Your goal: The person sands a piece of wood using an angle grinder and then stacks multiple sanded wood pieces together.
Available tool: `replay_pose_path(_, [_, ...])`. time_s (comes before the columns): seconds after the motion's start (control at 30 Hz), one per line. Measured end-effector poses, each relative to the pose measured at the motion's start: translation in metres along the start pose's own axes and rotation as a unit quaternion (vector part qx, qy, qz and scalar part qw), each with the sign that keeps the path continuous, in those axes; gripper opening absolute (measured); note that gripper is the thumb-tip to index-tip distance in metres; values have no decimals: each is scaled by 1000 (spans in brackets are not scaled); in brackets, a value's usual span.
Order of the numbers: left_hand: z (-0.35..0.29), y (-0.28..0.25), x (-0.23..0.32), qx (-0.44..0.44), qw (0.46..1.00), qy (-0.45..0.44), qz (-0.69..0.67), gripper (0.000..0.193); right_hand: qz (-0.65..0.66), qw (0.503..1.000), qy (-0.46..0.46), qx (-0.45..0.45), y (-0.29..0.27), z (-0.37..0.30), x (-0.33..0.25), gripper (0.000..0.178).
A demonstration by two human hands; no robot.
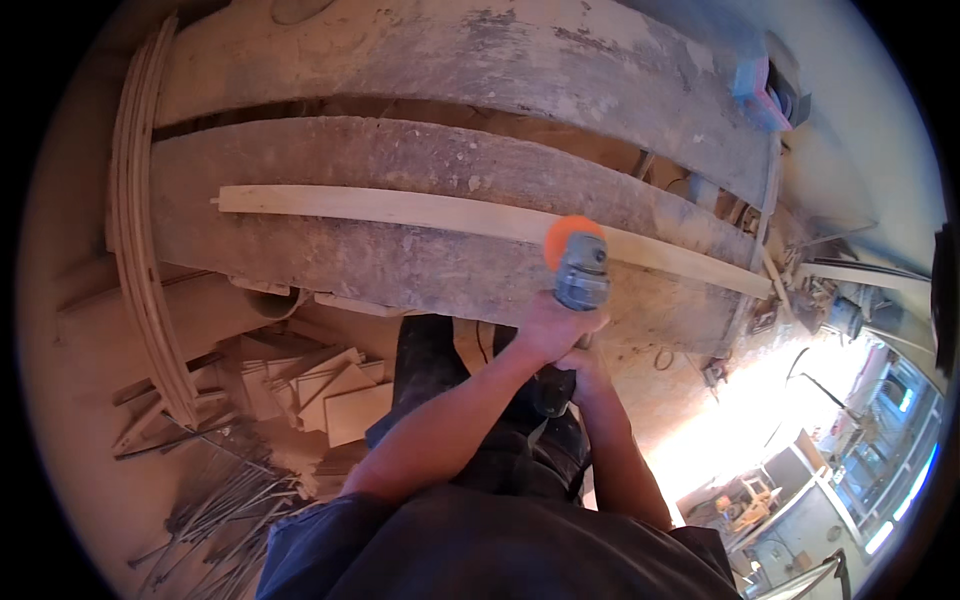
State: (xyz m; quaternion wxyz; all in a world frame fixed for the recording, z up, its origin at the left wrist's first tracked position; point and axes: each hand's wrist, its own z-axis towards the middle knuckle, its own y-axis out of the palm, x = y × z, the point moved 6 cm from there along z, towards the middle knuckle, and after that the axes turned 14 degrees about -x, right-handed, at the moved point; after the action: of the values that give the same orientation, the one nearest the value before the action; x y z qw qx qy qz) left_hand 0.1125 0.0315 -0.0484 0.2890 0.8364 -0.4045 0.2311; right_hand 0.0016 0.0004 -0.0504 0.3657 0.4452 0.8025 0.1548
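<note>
Holding the grey-and-black angle grinder (582, 285), the fingers of both hands are bent close around it. The left hand (553, 328) wraps the body just behind the grey head; its fingers are well curled, and their tips are partly hidden from me. The right hand (588, 375) holds the same tool nearer to the person's body, just behind the left fingers, and is also closed around it; how firmly it presses, I cannot tell. Ahead of the left fingers is the orange disc (557, 238), placed over the long pale wooden strip (400, 208); from where I stand, I cannot tell if these 2 are touching. The strip lies on the worn bench (330, 255), beyond the fingers, and extends to both sides of them. Far to the left of the fingers, several long boards (140, 230) lie together, and on that side, nearer to the person, is a pile of wood pieces (345, 405). Far beyond the fingers, to the right, I see a pink-and-blue box (752, 85). If the box or the grinder has lettering, it is too small for me to read.
</note>
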Motion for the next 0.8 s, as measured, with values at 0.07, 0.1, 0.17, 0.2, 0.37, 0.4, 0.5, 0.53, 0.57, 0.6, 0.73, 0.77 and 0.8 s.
replay_pose_path(0.07, [9, 8, -2, -9, 1000, -3, 10, 47, 14, 1000, -13, 8, 6, -3, -8, 48])
replay_pose_path(0.1, [4, -1, 2, 2, 1000, -2, 9, 46, 14, 1000, -15, -1, 13, 4, -2, 48])
replay_pose_path(0.17, [-19, -43, 1, 28, 1000, -2, 10, 44, -39, 999, -11, -26, 25, 27, 19, 48])
replay_pose_path(0.2, [-31, -68, -6, 57, 997, 24, -42, 42, -90, 995, -8, -40, 34, 45, 32, 47])
replay_pose_path(0.37, [-74, -162, -29, 127, 958, 63, -250, 32, -238, 965, 40, -100, 142, 99, 29, 42])
replay_pose_path(0.4, [-78, -167, -20, 118, 951, 73, -277, 31, -257, 959, 55, -103, 137, 103, 35, 42])
replay_pose_path(0.5, [-59, -147, -35, 136, 974, 23, -177, 35, -269, 954, 68, -112, 91, 102, 53, 41])
replay_pose_path(0.53, [-43, -133, -44, 124, 988, 20, -95, 42, -242, 962, 53, -116, 76, 88, 47, 41])
replay_pose_path(0.57, [-27, -113, -48, 106, 994, 15, -13, 48, -166, 982, 36, -86, 61, 71, 39, 44])
replay_pose_path(0.6, [-28, -90, -22, 70, 997, 8, -15, 51, -85, 995, 16, -52, 46, 54, 34, 47])
replay_pose_path(0.73, [-15, -44, 1, -1, 999, -15, 32, 52, 17, 1000, -4, 19, 22, 20, 26, 58])
replay_pose_path(0.77, [-21, -49, 10, 1, 999, -26, 33, 52, 56, 998, 2, 22, 18, 21, 32, 61])
replay_pose_path(0.8, [-28, -65, 18, 17, 998, -37, 40, 52, 56, 998, -2, 15, 24, 27, 36, 58])
